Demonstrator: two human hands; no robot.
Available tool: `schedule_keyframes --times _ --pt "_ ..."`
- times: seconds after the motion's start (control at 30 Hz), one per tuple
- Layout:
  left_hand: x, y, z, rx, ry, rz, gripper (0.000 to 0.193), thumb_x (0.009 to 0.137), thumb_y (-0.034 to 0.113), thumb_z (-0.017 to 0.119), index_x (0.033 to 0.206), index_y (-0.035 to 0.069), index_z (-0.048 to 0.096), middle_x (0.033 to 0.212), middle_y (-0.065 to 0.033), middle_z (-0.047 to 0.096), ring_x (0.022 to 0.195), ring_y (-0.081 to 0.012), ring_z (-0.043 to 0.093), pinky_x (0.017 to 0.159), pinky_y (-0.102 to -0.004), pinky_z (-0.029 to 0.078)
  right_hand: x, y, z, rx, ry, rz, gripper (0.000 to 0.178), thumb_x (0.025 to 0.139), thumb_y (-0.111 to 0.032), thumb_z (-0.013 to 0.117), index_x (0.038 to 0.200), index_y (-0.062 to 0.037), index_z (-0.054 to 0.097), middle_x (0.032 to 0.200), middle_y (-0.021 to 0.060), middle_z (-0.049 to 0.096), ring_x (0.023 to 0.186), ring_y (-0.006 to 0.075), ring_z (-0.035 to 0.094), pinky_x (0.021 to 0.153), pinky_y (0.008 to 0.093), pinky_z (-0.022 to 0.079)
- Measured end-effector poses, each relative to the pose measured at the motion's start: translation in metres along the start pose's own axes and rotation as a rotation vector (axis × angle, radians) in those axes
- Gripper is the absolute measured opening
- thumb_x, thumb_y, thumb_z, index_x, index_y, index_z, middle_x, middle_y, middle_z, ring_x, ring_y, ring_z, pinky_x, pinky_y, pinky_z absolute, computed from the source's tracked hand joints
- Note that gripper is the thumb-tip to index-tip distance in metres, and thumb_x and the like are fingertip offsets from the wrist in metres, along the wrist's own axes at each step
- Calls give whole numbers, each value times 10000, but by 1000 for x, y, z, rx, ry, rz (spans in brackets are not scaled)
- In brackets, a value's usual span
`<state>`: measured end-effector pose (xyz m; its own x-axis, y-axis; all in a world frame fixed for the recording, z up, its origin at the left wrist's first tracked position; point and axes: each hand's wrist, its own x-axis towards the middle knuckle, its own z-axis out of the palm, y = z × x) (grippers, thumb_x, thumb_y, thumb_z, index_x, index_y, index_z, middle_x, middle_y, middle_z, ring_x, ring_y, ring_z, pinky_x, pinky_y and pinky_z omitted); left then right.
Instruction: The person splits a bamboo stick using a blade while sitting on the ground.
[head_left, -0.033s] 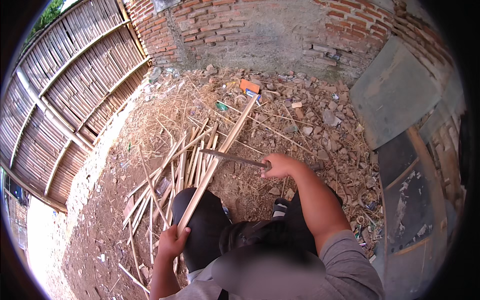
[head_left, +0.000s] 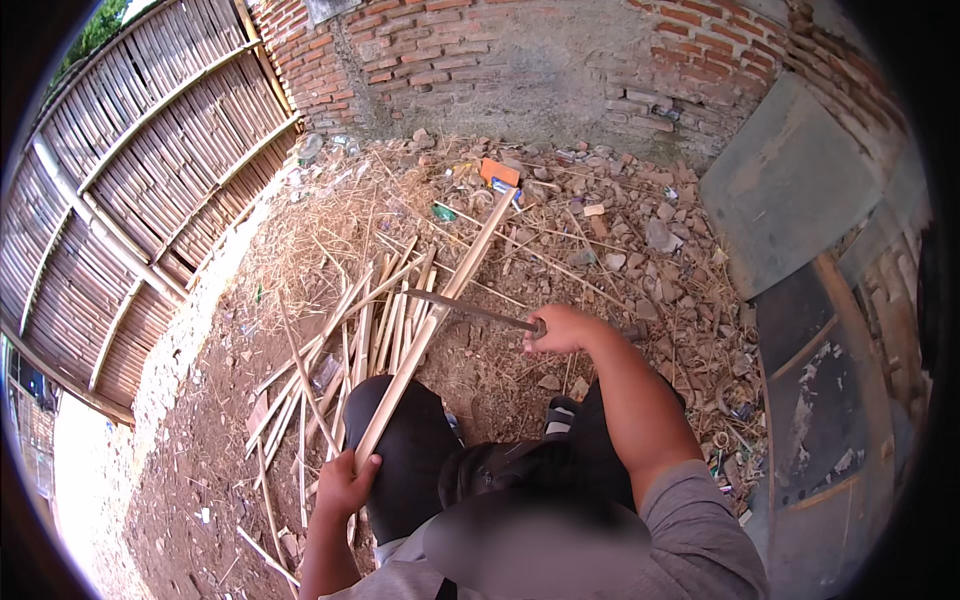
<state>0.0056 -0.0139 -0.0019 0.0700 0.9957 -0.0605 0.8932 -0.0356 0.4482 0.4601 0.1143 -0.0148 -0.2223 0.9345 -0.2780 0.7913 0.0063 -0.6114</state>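
My left hand (head_left: 347, 484) is closed round the near end of a long, pale split bamboo strip (head_left: 412, 362). The strip slants over my left knee and away to the far right, its far end low over the rubble. In my right hand (head_left: 562, 331) is the handle of a machete (head_left: 487, 316), its dark blade pointing left. The blade lies across the middle of the strip; whether it touches the bamboo or hovers just above, I cannot tell. Beneath and left of the strip lies a loose pile of thin bamboo slats (head_left: 376, 318).
Broken bricks and stones (head_left: 640, 262) cover the ground ahead and right, with an orange block (head_left: 499, 172) among them. A brick wall (head_left: 500, 75) closes the far side, a bamboo fence (head_left: 150, 140) the left. Grey panels (head_left: 795, 180) lean at the right.
The machete blade's tip has shifted very slightly up and to the right, along with my right hand. The left hand and bamboo strip have stayed put.
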Motion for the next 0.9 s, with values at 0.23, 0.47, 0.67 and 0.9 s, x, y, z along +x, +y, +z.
schedule_keyframes --times 0.23,0.47,0.67,0.9 --pt "-4 5 0 100 40 24 529 891 469 675 720 -18 558 666 -265 602 691 -476 619 632 -533 470 -4 -13 11 -110 109 61 434 804 -364 744 1112 -66 679 1051 163 695 1014 336 664 849 451 525" --pt "-4 4 -3 80 -1 -12 521 900 456 663 716 -14 534 665 -267 596 688 -480 613 632 -545 460 -1 -27 12 -217 -49 -50 524 796 -383 755 1214 -81 663 1067 170 695 1038 349 660 889 456 517" --pt "-2 4 1 82 28 27 511 895 446 671 706 -9 534 663 -267 597 691 -483 611 633 -542 464 8 14 0 -36 60 132 505 784 -434 769 1057 -18 682 949 194 691 934 324 679 814 441 518" --pt "-1 2 1 62 24 30 529 901 473 655 715 -11 552 674 -269 607 701 -480 618 646 -540 472 1 -21 25 -182 31 1 513 776 -402 764 1149 -60 682 980 164 705 951 332 677 834 442 528"
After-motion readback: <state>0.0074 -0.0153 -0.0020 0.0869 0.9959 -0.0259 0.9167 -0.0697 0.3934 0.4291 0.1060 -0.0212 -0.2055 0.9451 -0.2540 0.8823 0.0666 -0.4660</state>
